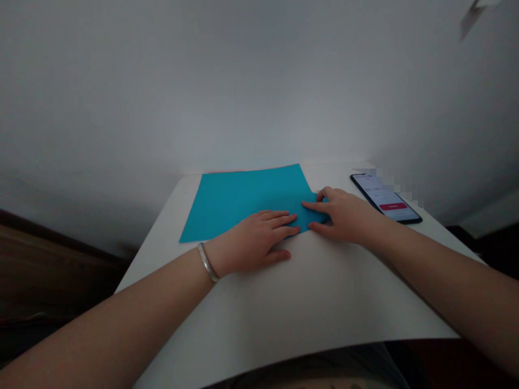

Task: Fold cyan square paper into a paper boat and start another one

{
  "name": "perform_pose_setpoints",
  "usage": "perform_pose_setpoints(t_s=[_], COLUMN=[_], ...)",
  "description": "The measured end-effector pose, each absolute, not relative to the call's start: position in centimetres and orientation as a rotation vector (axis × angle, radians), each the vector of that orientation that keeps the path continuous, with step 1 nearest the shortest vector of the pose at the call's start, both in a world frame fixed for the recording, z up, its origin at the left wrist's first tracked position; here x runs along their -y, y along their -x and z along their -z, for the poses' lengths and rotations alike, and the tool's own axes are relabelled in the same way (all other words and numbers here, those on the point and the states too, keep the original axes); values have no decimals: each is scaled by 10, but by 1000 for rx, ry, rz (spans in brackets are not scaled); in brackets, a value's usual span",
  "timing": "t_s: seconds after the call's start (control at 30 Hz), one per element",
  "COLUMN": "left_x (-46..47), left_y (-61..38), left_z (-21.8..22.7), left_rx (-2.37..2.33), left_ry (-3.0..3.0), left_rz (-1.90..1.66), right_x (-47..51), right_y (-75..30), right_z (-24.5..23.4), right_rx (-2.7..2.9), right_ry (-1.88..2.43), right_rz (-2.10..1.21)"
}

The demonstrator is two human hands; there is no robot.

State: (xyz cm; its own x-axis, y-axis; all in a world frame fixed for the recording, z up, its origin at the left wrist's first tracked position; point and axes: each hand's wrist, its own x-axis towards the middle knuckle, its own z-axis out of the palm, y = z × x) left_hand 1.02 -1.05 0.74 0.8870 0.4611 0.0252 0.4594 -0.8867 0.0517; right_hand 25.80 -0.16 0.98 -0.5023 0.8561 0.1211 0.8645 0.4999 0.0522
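Both hands (pixel 255 243) (pixel 344 213) flat on smooth teal paper (pixel 243 197) (corner creased).

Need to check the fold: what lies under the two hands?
The left hand and right hand press on the near right edge of the blue paper, which lies on the white table. The paper's corner and any crease beneath the fingers are covered.

Both forearms are bare, with no sleeve showing up to the near edge; the left hand (pixel 259 237) has a slim, smooth silver bangle (pixel 207 263) at the wrist, catching a little light; the right hand (pixel 344 213) and its wrist are plain
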Motion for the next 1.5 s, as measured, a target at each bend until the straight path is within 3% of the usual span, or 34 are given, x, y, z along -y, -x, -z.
perform_pose_setpoints(t_s=[0.47,0.7,1.5], left_x=[-3,-3,-7], left_y=[-15,-15,-7], left_z=[-6,-7,-1], left_rx=[-709,-709,-639], left_ry=[-2962,-2938,-2844], left_rz=[-27,0,-79], right_x=[23,28,26], right_y=[-241,-238,-237], right_z=[-18,-19,-31], right_rx=[2876,2868,2818], right_ry=[958,1152,1713], right_rz=[378,199,205])
